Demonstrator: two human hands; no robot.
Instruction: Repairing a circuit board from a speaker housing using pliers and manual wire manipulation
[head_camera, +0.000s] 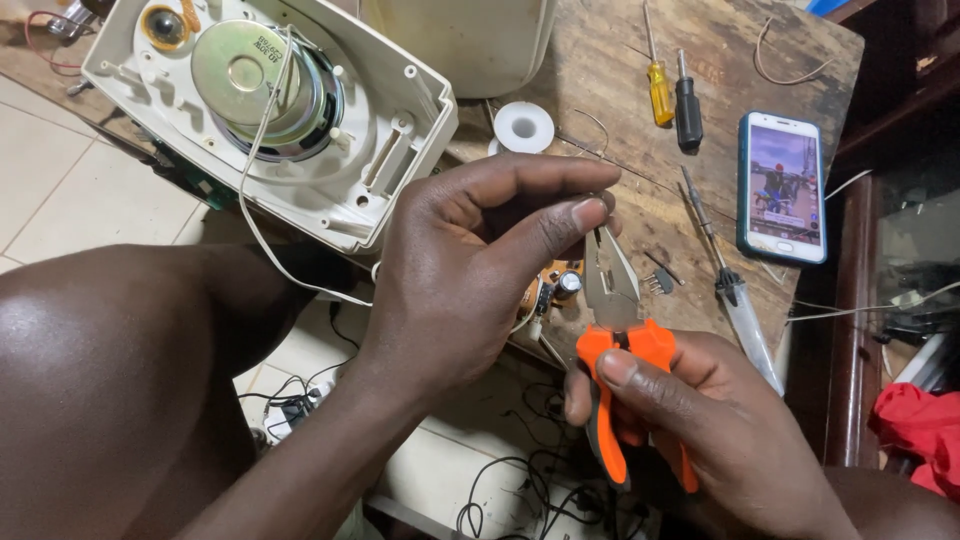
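While the right hand (690, 420) wraps the orange handles of the pliers (622, 330) at the surface's (600, 90) near edge, their jaws point far. The left hand's (470, 270) grip is pinched narrow just above the jaws; what it holds is too small to tell. A white speaker housing (270, 110) lies far left.

Left hand (470, 270) pinches thumb to forefinger, palm down; right hand (690, 420) is curled closed beneath it.

Even, soft light; glare glints on the speaker magnet (240, 72), and the phone screen (783, 182) nearby glows; sharp focus.
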